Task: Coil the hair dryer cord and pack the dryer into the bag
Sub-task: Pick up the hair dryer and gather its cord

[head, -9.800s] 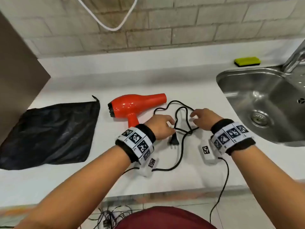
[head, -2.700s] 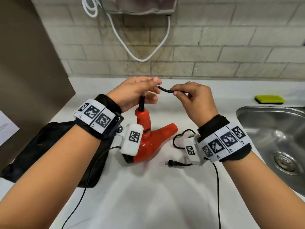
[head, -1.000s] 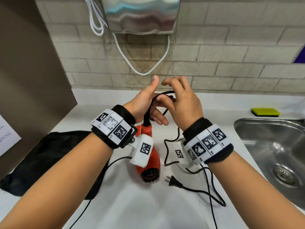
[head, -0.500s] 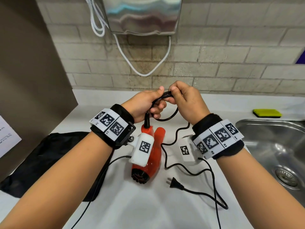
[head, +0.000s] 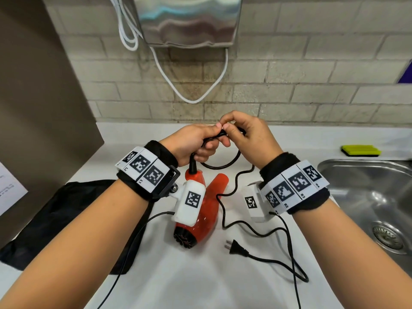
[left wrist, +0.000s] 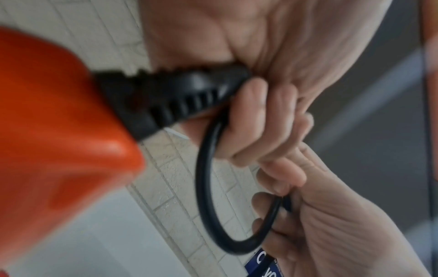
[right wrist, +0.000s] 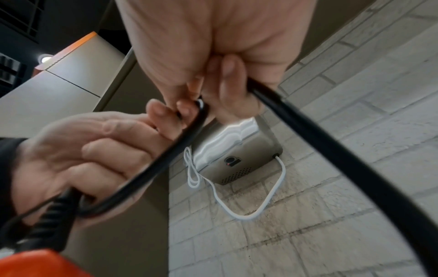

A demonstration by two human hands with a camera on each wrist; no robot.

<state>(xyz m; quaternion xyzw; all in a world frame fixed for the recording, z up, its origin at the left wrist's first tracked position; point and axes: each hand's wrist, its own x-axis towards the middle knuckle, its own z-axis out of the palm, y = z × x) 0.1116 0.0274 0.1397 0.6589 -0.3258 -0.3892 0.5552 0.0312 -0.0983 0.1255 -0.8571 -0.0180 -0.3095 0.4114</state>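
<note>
The red hair dryer [head: 204,210] hangs handle-up over the white counter [head: 200,282], its barrel end down. My left hand [head: 196,141] grips the black cord [head: 225,166] just above the ribbed strain relief [left wrist: 166,97], holding one small loop. My right hand [head: 245,134] pinches the same cord beside the left fingers [right wrist: 166,120]. The rest of the cord snakes down to the counter, ending in the plug [head: 234,247]. The black bag [head: 60,219] lies flat at the left, partly hidden by my left forearm.
A steel sink [head: 374,197] is set into the counter at the right, with a yellow-green sponge [head: 360,150] behind it. A metal hand dryer [head: 189,18] with a white cable hangs on the brick wall. A brown panel [head: 40,97] stands at the left.
Both hands have closed together on the cord and one loop now hangs below them. The dryer has swung, its barrel end now pointing toward me. Slack on the counter has shortened slightly.
</note>
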